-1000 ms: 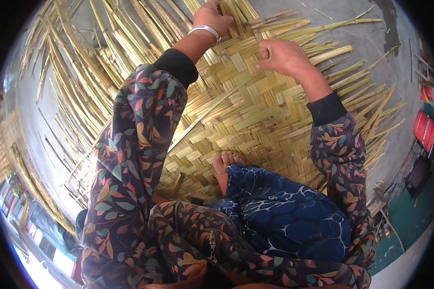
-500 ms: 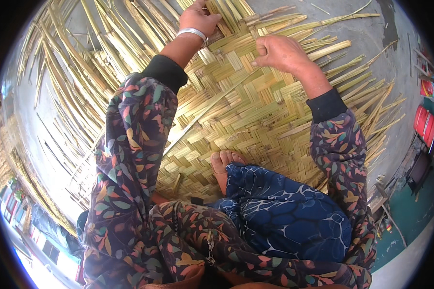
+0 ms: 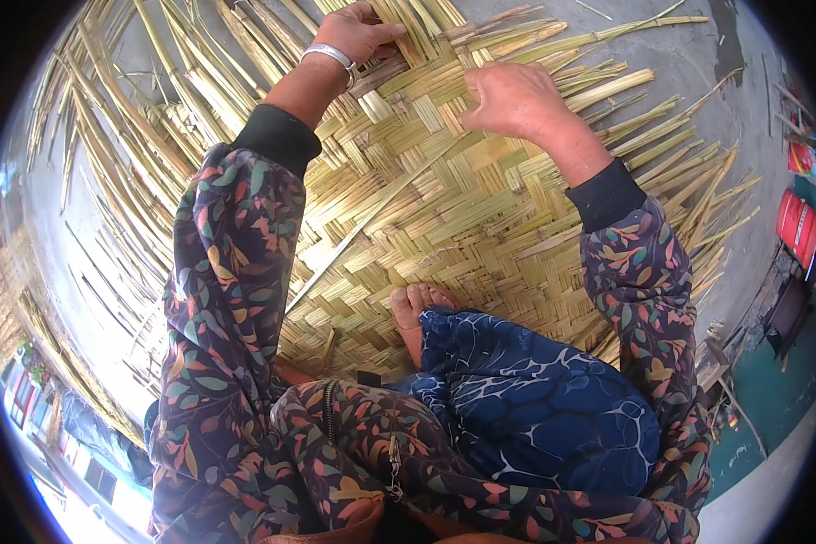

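We have the near part of the woven bamboo mat (image 3: 444, 236) done, while our left hand (image 3: 358, 32) grips loose strips (image 3: 426, 18) at the unwoven far edge and our right hand (image 3: 508, 95) presses open-palmed on the weave.

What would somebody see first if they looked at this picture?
Probably the big woven mat of yellow-green strips, filling the middle and top. Both hands work at its far edge: the left hand, with a silver bangle, grips loose strips, and the right hand presses flat. A bare foot rests on the near edge.
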